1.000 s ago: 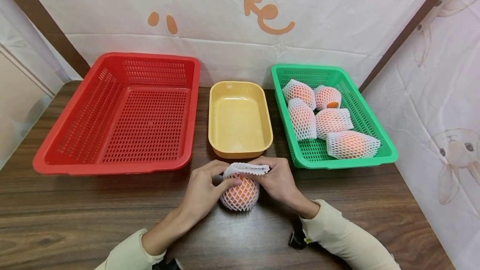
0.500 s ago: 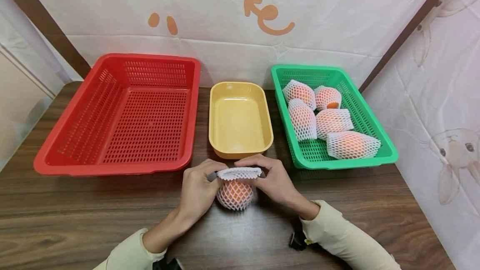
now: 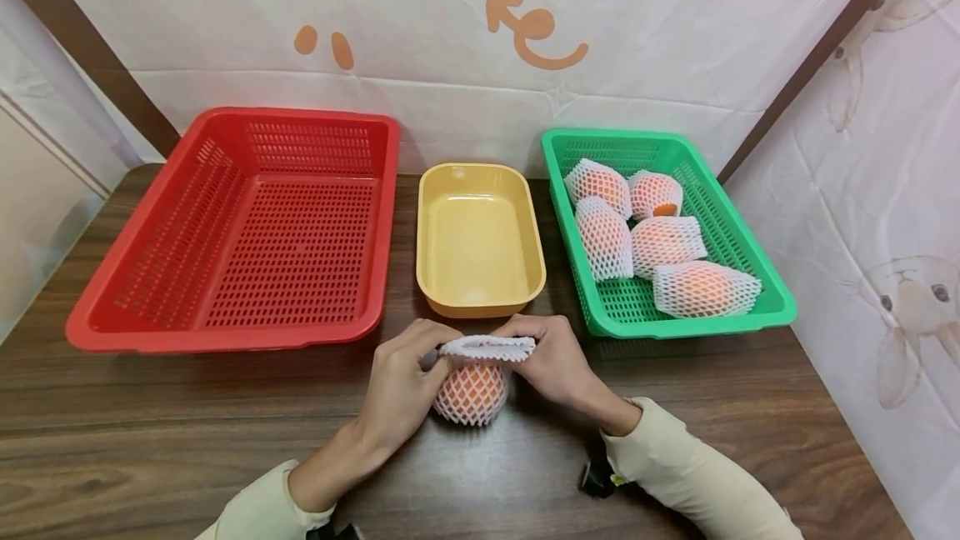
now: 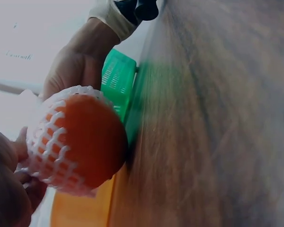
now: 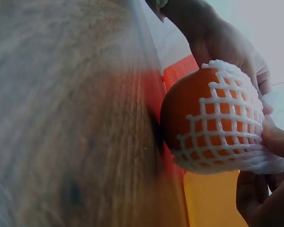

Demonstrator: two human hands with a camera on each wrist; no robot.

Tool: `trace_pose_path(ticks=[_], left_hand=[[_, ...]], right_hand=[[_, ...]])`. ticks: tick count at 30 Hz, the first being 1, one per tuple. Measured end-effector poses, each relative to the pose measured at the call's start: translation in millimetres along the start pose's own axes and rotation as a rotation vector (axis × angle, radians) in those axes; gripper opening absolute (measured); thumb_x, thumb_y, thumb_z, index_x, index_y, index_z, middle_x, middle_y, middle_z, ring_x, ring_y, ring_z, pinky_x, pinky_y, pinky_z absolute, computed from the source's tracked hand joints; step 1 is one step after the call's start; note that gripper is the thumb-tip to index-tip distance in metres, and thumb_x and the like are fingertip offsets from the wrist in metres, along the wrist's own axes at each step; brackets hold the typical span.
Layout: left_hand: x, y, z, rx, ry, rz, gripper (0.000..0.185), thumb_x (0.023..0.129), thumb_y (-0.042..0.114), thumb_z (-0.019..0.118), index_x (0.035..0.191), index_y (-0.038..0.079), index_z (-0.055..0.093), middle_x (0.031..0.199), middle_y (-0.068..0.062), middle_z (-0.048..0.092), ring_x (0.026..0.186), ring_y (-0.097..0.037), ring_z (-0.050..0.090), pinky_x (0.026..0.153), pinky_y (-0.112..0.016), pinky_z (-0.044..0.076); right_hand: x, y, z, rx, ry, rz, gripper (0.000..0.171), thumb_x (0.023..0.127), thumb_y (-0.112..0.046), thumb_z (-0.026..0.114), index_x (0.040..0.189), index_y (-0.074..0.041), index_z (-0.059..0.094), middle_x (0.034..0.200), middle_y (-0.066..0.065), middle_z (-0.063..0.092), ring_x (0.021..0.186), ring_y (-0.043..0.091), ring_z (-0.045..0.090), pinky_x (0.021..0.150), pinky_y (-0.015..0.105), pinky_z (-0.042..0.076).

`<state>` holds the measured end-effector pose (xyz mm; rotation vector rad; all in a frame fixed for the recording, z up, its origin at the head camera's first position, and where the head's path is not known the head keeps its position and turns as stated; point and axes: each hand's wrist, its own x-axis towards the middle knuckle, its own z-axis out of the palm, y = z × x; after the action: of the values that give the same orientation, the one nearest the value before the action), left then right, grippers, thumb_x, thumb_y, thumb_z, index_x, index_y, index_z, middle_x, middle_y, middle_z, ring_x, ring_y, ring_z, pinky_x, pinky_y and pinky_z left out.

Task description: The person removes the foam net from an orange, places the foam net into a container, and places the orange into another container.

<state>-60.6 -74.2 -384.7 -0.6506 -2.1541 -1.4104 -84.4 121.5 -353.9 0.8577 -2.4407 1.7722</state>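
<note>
So both hands are working the same orange (image 3: 471,390), which sits on the wooden table (image 3: 150,440) near its front edge, just in front of the yellow tray (image 3: 480,240). The left hand (image 3: 401,382) and right hand (image 3: 558,361) each pinch one side of the white foam net (image 3: 486,347), fingers curled tight on its bunched-up top.

Compared with a second ago, the net's loose end is stretched flatter and wider between the two hands, and the fruit looks a bit lower in it. The wrist views show bare orange skin at the bottom end, so the sleeve seems to be coming off (my read, not certain). The hands themselves barely shift, just a small tug apart.

Nothing else moves: the red basket (image 3: 232,223) by the left edge holds nothing, and the green basket (image 3: 772,307) by the right edge has five netted fruits (image 3: 663,244) lying together.
</note>
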Motion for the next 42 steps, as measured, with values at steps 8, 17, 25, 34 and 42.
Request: trace_pose_path(ticks=[8,17,25,34,42], left_hand=[[3.9,6.2,-4.4,0.037,-0.112,-0.19,0.03,0.069,0.006,0.085,0.097,0.007,0.074,0.094,0.005,0.067,0.09,-0.008,0.063,0.075,-0.031,0.053],[5.7,7.3,-6.7,0.064,-0.075,-0.175,0.035,0.063,-0.021,0.068,0.078,0.01,0.073,0.083,0.009,0.065,0.082,-0.005,0.061,0.067,-0.026,0.051],[4.1,1.6,-5.2,0.045,0.049,-0.065,0.033,0.066,-0.022,0.069,0.077,0.009,0.072,0.081,0.006,0.068,0.079,-0.008,0.063,0.071,-0.024,0.052],[2.4,-4.3,-5.4,-0.007,0.137,0.043,0.037,0.063,-0.024,0.059,0.079,0.007,0.071,0.081,0.0,0.068,0.078,-0.015,0.062,0.072,-0.024,0.05],[3.5,-0.8,-2.9,-0.057,0.092,0.008,0.04,0.064,-0.026,0.064,0.089,0.003,0.074,0.088,-0.003,0.069,0.083,-0.018,0.062,0.073,-0.023,0.049]], right_hand=[[-0.7,1.3,0.9,-0.049,0.093,-0.111,0.006,0.078,0.006,0.072,0.082,0.002,0.073,0.078,0.011,0.069,0.072,0.011,0.062,0.063,0.025,0.05],[-1.2,-1.7,4.2,-0.071,0.098,-0.212,0.017,0.075,0.015,0.071,0.082,0.0,0.072,0.077,0.008,0.068,0.072,0.014,0.062,0.063,0.025,0.051],[-3.0,8.8,5.0,0.038,-0.001,-0.058,0.024,0.079,0.01,0.072,0.1,0.0,0.068,0.1,0.01,0.068,0.098,0.018,0.061,0.085,0.034,0.049],[-4.0,37.1,5.8,0.016,-0.005,-0.046,0.028,0.079,0.0,0.076,0.105,-0.009,0.072,0.106,-0.001,0.068,0.103,0.018,0.061,0.091,0.034,0.047],[-1.9,19.9,4.8,-0.054,0.113,-0.08,0.014,0.076,0.008,0.074,0.084,-0.003,0.075,0.081,0.004,0.07,0.079,0.014,0.065,0.073,0.028,0.052]])
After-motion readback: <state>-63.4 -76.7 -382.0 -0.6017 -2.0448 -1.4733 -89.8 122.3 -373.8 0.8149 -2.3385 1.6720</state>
